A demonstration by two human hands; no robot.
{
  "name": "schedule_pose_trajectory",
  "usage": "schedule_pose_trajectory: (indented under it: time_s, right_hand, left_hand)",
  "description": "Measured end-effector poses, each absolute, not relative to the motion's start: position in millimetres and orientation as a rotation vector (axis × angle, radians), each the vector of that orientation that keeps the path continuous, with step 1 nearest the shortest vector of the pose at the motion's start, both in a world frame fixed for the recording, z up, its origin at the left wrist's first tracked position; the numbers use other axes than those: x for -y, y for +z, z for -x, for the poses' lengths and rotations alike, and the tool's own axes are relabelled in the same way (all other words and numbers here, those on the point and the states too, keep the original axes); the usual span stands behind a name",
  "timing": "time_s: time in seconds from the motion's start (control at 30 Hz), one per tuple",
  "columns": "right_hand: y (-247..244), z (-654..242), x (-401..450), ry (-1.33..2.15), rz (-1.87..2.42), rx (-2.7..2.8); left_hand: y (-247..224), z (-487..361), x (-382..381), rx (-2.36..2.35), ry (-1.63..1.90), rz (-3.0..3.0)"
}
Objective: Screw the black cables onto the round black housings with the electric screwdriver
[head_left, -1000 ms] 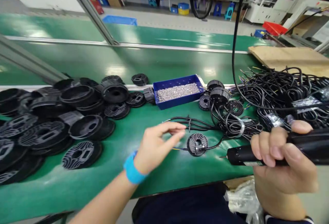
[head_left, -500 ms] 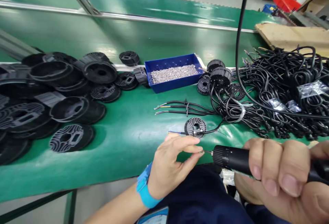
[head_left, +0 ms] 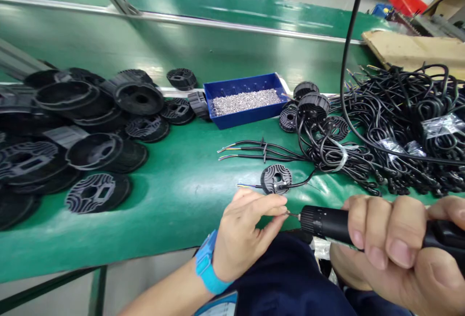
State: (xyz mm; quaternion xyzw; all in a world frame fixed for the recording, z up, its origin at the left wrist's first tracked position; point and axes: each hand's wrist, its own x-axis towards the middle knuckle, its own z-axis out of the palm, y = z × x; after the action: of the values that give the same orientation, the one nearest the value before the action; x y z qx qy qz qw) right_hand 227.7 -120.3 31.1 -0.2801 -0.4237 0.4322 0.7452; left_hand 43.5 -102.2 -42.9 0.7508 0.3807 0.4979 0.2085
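Observation:
My right hand [head_left: 392, 238] is wrapped around a black electric screwdriver [head_left: 325, 223], held level with its thin bit pointing left. My left hand [head_left: 241, 236], with a blue band at the wrist, pinches a tiny metal screw at the tip of the bit; the fingertips mostly hide it. Just beyond the left fingers, a round black cover [head_left: 271, 179] with a wavy ribbed face lies on the green mat. A black cable runs out of the cover to the right, and coloured wire ends [head_left: 245, 186] stick out on its left.
A blue bin [head_left: 240, 121] of small silver screws stands at the back centre. Black round housings [head_left: 105, 154] are piled on the left. Bundled black cables [head_left: 392, 112] heap up on the right. A black cord [head_left: 345, 64] hangs down in front of them.
The fingertips of my left hand have closed slightly further over the screw at the bit. My right hand's grip has shifted a little, and the view has moved slightly.

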Motion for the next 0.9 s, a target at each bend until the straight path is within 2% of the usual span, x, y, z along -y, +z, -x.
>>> schedule_pose_trajectory:
  time_s: [0.53, 0.73, 0.9]
  right_hand:
    - [22, -225, 117, 0.91, 0.574, 0.982]
    - [20, -237, 120, 0.945, 0.54, 1.301]
    - [-5, -238, 142, 0.814, 0.661, 1.245]
  left_hand:
    - [-47, -42, 101, -0.977, 1.369, -2.173]
    - [-54, -42, 101, -0.998, 1.281, -2.183]
    - [-60, -41, 99, -1.016, 1.287, -2.285]
